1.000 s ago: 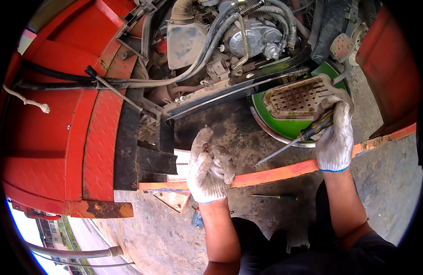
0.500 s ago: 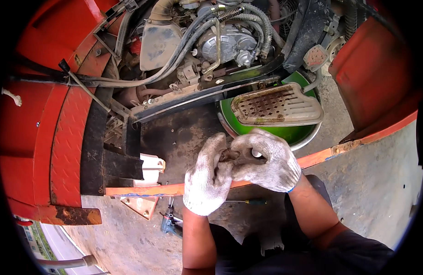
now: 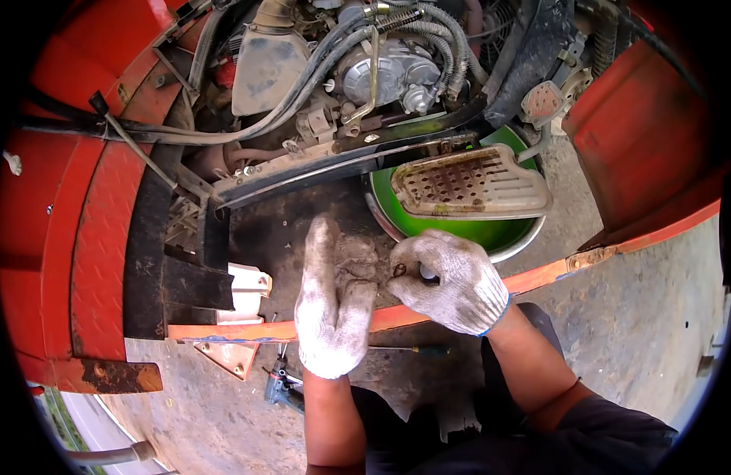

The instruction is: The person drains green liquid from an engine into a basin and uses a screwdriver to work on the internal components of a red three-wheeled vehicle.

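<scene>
Both gloved hands are over the orange rail (image 3: 539, 275), close to each other but apart. The right hand (image 3: 452, 283) is curled into a loop, thumb and forefinger pinched on a small dark ring-like piece (image 3: 398, 270) just beyond the rail; a pale rounded shape shows within the loop, too hidden to identify. The left hand (image 3: 332, 305) crosses the rail with its forefinger extended and the other fingers bent; I cannot tell whether it holds anything. Beyond the rail, a green basin (image 3: 492, 232) with a metal rim sits under a perforated metal plate (image 3: 468, 182), and farther beyond it is a silver engine cover (image 3: 377, 75) with hoses running past. Just beyond the rail's left part is a pale bracket (image 3: 245, 294). On the wearer's side of the rail, a screwdriver (image 3: 429, 350) and a power drill (image 3: 281, 386) lie on the floor (image 3: 199, 419), while an orange triangular plate (image 3: 229, 358) shows near the rail's left end
</scene>
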Motion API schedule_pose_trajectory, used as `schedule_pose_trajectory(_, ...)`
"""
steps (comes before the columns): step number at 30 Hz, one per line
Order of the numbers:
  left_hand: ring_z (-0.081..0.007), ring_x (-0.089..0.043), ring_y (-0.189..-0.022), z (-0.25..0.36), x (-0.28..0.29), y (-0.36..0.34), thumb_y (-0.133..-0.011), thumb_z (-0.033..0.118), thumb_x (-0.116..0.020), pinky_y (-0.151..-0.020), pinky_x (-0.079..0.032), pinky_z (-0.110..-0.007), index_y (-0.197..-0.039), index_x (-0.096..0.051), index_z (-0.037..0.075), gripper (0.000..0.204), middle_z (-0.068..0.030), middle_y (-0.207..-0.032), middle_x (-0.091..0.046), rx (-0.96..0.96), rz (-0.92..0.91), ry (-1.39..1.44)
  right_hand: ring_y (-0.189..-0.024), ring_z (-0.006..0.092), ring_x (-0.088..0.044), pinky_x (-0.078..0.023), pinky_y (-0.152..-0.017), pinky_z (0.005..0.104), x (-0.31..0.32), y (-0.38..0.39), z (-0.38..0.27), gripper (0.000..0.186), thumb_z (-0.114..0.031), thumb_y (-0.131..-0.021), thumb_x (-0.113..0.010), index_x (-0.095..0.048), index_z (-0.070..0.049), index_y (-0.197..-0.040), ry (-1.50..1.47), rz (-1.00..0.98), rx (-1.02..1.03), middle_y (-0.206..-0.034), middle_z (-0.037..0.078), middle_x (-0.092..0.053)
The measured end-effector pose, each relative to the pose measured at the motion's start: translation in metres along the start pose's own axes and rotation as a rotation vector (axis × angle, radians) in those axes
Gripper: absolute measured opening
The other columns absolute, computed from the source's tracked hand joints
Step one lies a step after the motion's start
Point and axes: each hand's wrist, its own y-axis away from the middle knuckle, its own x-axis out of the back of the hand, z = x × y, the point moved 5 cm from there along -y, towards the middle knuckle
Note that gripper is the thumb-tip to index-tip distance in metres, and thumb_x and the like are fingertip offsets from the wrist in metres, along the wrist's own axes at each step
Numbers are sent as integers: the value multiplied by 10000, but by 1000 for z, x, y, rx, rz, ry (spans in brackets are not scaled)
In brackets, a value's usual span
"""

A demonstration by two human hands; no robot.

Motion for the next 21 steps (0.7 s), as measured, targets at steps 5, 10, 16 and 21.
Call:
schedule_pose_trajectory(5,-157,-656,-980,-12,5,-5,-974,23,-591,-906,-536,-298,-1450,-545,-50,484,-114,-1149,-689,176,64,57,-842,164,-714,-569,-740,284,12,-2,-3,307,-128,-867,-804,-721,-50,-1152,-116,-18,-170,-1033,80,-731)
schedule_pose_trajectory(10,-353,-733,-1030,12,-14,-11,-853,68,-764,-892,-596,-411,-1237,-711,39,389,-182,-1167,-740,-127,-250,-302,-913,156,-719,-575,-822,304,19,1,8,310,-174,-902,-807,-745,-33,-1171,-324,46,-242,-1090,89,-760)
schedule_pose_trajectory(16,-307,-752,-963,9,-14,-6,-831,114,-810,-822,-606,-397,-1123,-766,72,298,-126,-1082,-773,-173,-145,-312,-917,160,-724,-576,-839,307,14,4,7,345,-196,-900,-816,-741,-18,-1186,-382,-2,-243,-1038,90,-771)
schedule_pose_trajectory(21,-276,-743,-980,14,-11,-4,-801,126,-820,-844,-604,-376,-1024,-797,83,228,-70,-1039,-786,-337,-138,-342,-904,158,-717,-568,-825,301,20,1,-1,324,-171,-905,-806,-745,-33,-1192,-182,-41,-217,-1064,90,-778)
